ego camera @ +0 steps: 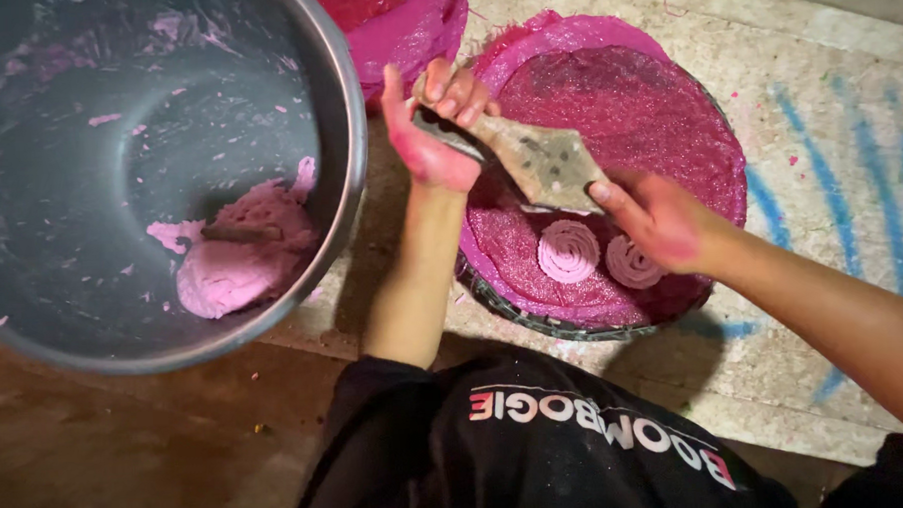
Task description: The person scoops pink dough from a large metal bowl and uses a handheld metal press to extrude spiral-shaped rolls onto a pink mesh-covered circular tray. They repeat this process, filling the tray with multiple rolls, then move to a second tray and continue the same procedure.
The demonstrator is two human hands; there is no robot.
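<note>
Nearest the camera, a black garment carries a band of white-to-red lettering. Above it, two pink dough spirals lie on the near part of a round tray lined with pink mesh. The step in hand appears to be pressing spirals: the left hand is clenched round the handles of a worn wooden press, while the right hand steadies its far tip with its fingers. The next spiral calls for bare mesh beside the pair. To the left, a steel bowl holds pink dough. Farther, a second pink tray.
</note>
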